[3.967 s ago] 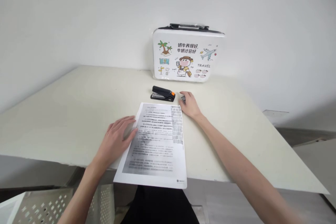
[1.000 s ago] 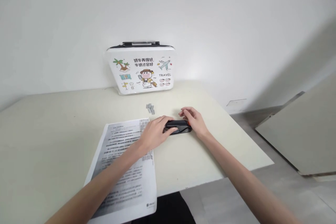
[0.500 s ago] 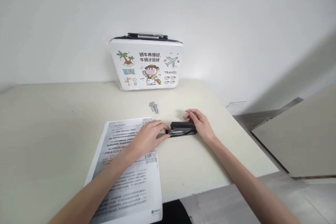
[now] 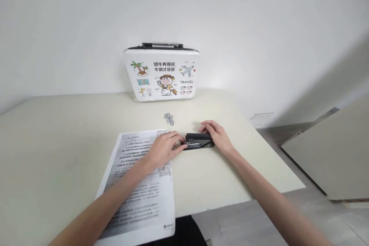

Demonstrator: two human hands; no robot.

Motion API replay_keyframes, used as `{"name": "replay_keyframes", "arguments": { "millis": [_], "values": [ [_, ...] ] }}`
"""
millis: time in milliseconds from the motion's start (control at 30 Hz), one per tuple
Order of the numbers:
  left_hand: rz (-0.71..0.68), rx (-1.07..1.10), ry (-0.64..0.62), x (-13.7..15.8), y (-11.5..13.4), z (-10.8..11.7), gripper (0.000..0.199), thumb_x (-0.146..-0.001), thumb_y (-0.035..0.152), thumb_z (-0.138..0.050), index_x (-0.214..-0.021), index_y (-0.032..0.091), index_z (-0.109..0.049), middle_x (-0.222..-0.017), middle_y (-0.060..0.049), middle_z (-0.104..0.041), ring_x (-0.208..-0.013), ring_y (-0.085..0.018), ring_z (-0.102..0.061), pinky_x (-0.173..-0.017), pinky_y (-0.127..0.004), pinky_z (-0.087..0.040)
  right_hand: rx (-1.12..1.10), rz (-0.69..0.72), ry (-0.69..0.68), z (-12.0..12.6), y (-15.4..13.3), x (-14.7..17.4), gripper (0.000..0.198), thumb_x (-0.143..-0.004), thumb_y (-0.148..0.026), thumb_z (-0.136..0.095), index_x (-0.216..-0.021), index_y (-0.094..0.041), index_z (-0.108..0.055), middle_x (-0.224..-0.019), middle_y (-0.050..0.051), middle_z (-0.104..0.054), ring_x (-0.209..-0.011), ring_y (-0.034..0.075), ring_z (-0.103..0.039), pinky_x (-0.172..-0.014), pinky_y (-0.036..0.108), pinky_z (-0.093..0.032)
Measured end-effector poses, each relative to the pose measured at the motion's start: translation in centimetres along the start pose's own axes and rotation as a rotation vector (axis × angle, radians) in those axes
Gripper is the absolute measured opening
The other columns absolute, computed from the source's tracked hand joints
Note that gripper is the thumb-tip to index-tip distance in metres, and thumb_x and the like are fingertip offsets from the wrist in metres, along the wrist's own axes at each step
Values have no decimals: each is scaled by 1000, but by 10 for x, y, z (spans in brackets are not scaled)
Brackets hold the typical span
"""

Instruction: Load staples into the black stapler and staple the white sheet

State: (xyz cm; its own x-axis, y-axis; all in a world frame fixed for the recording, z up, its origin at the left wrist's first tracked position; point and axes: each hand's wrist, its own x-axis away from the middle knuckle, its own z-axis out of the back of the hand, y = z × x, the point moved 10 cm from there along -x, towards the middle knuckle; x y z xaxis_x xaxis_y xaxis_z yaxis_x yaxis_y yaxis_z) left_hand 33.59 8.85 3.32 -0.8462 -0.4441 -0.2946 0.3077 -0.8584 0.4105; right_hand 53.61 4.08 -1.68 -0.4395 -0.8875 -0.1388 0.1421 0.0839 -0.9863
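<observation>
A black stapler lies on its base on the table, its length running left to right. My left hand reaches over the printed sheet and has thumb and fingers closed about the stapler's left end. At the opposite end, my right hand is against the stapler with its fingers curled; some of its grip is hidden behind the hand. Beyond the stapler sits a small cluster of grey staple strips.
A white case with cartoon prints and a black handle stands at the back of the pale table, by the wall. To the right of the table's edge, a pale panel is above the grey floor.
The view has tilted up slightly, so the case appears a little lower. Both hands stay at the stapler's ends; the left thumb lies further along its near side.
</observation>
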Motion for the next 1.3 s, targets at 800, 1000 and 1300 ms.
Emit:
{"name": "replay_keyframes", "arguments": {
  "millis": [800,1000,1300],
  "values": [
    [368,-293,-17,-45,-66,33,29,-97,46,-54,-105,21,-65,-100,-7,-72,-91,-25,-69,-83,-37,-52,27,53,-2,-1,-12,-2,29,-95,-49,-54,-93,-24,-69,-85,3,-77,-85,22,-72,-85,36,-52],
    [509,-510,-81,-66,-75,10,35,-101,51,-53,-104,19,-65,-112,-13,-74,-102,-34,-72,-86,-43,-54,48,31,-2,0,-14,-1,26,-95,-46,-54,-92,-25,-69,-86,2,-78,-85,22,-72,-86,35,-52],
    [377,-445,-79,-59,-63,7,16,-103,31,-53,-105,20,-65,-108,-11,-74,-102,-30,-71,-92,-39,-51,101,22,-21,-1,-13,1,30,-97,-49,-53,-95,-25,-70,-90,4,-78,-87,23,-70,-88,36,-50]
  ]
}}
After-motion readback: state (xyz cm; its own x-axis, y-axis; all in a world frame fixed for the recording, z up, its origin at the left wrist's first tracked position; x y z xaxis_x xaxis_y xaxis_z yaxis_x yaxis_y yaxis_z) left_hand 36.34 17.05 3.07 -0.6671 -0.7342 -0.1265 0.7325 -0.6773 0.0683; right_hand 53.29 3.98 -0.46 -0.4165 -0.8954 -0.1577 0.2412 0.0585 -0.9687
